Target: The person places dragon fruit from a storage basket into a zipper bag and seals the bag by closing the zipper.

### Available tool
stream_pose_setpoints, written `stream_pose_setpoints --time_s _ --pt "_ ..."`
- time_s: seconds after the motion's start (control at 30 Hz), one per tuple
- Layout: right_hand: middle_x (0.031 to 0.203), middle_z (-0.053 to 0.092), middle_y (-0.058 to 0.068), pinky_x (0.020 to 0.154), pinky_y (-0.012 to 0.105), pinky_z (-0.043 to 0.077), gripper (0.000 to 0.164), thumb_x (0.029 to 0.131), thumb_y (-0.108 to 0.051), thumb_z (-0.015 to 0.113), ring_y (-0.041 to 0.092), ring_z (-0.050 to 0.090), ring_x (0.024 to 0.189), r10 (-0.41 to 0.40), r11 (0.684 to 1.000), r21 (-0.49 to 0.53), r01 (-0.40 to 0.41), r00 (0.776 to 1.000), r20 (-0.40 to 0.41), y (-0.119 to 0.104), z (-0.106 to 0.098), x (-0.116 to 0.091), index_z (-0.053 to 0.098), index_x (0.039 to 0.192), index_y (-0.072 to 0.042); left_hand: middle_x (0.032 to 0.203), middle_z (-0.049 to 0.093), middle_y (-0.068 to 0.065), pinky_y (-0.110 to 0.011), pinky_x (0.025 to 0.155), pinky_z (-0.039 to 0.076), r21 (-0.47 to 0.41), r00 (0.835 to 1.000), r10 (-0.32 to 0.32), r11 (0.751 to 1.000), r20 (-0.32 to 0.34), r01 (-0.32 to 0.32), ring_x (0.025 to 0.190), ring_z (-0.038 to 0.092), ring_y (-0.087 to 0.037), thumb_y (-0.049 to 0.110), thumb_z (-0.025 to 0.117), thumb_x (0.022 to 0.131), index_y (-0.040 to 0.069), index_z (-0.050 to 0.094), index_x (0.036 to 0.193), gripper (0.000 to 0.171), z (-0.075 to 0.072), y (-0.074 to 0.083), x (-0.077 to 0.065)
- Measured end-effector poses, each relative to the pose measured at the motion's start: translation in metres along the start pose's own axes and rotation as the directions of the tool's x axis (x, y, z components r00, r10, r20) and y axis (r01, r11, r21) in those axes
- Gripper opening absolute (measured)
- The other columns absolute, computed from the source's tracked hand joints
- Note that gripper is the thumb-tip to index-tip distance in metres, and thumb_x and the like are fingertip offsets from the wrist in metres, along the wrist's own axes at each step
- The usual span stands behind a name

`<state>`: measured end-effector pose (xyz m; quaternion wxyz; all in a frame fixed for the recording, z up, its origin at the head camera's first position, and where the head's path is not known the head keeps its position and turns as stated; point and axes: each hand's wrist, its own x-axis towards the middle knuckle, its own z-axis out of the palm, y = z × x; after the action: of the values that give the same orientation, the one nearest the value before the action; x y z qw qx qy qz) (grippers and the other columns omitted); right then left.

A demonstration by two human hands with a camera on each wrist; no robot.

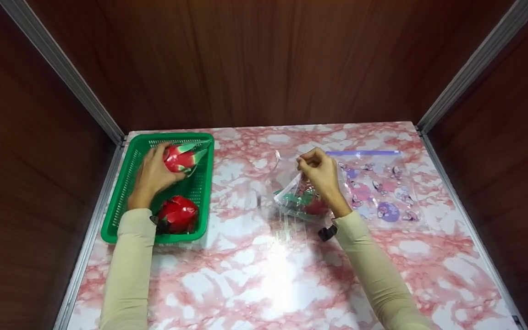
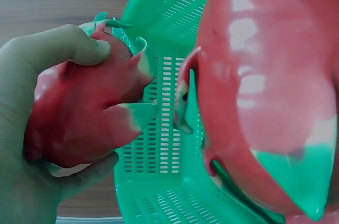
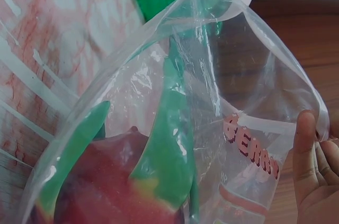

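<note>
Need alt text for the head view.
A person's left hand grips a red dragon fruit over a green basket holding a second fruit; the right hand pinches the edge of a clear bag with a third fruit inside. A purple-topped patterned bag lies to the right on a marbled table.

Can't see whole: upper dragon fruit (image 1: 179, 159) behind left hand (image 1: 154, 173); bagged fruit (image 3: 116, 176), cut off below in right wrist view. Can't make out tiny prints (image 1: 397, 172) on purple-topped bag (image 1: 374, 197).
</note>
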<state>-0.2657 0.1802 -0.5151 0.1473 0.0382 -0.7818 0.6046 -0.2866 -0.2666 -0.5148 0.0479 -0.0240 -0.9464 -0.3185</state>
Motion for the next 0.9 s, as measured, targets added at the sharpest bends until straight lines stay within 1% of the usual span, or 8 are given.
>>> stream_pose_setpoints --time_s 0.2,0.27,0.43,0.57,0.77,0.9 --pt "0.084 0.077 0.021 0.048 0.018 0.049 0.008 0.093 0.003 0.076 0.006 0.062 0.059 0.039 0.999 0.006 -0.039 0.999 -0.009 -0.001 0.002 0.000 0.071 0.097 0.006 0.151 0.049 -0.026 -0.071 0.108 0.047 -0.008 0.999 0.016 1.000 -0.042 -0.016 0.136 0.049 -0.046 0.029 0.090 0.078 0.015 0.043 0.157 0.093 -0.004 0.003 -0.001" --pt "0.083 0.076 0.022 0.047 0.018 0.048 0.008 0.093 0.004 0.075 0.006 0.061 0.058 0.044 0.999 0.012 -0.044 0.999 -0.010 -0.003 0.003 -0.001 0.070 0.097 0.008 0.151 0.049 -0.026 -0.071 0.109 0.047 -0.013 0.999 0.019 1.000 -0.046 -0.020 0.136 0.050 -0.046 0.029 0.090 0.078 0.015 0.043 0.157 0.093 -0.005 0.005 -0.002" --pt "0.081 0.075 0.020 0.049 0.016 0.048 0.006 0.093 0.009 0.072 0.004 0.061 0.060 0.060 0.998 0.029 -0.059 0.998 -0.004 -0.010 0.005 -0.002 0.068 0.097 0.012 0.152 0.048 -0.025 -0.071 0.110 0.046 -0.017 0.999 0.025 1.000 -0.048 -0.026 0.137 0.049 -0.046 0.030 0.091 0.078 0.014 0.042 0.158 0.095 -0.007 0.010 -0.004" --pt "0.080 0.075 0.018 0.050 0.015 0.048 0.006 0.093 0.009 0.072 0.005 0.061 0.059 0.066 0.997 0.035 -0.066 0.998 -0.003 -0.012 0.005 -0.003 0.067 0.096 0.012 0.151 0.049 -0.024 -0.070 0.110 0.047 -0.019 0.997 0.039 0.999 -0.061 -0.040 0.137 0.050 -0.045 0.030 0.091 0.077 0.014 0.043 0.157 0.094 -0.008 0.015 -0.005" --pt "0.080 0.076 0.017 0.045 0.021 0.050 0.010 0.095 0.003 0.074 0.009 0.059 0.052 0.046 0.998 0.043 -0.046 0.999 0.010 -0.002 0.003 0.000 0.068 0.098 0.010 0.152 0.049 -0.024 -0.069 0.111 0.047 -0.047 0.995 0.072 0.996 -0.067 -0.075 0.138 0.049 -0.044 0.028 0.091 0.076 0.013 0.045 0.156 0.094 -0.007 0.020 -0.007" --pt "0.078 0.076 0.014 0.046 0.019 0.050 0.009 0.095 0.001 0.075 0.007 0.061 0.053 0.022 0.999 0.032 -0.023 1.000 0.006 0.001 0.001 0.001 0.069 0.096 0.007 0.154 0.048 -0.023 -0.069 0.112 0.046 -0.049 0.995 0.079 0.995 -0.058 -0.082 0.139 0.049 -0.044 0.027 0.092 0.076 0.013 0.045 0.156 0.094 -0.005 0.022 -0.008"
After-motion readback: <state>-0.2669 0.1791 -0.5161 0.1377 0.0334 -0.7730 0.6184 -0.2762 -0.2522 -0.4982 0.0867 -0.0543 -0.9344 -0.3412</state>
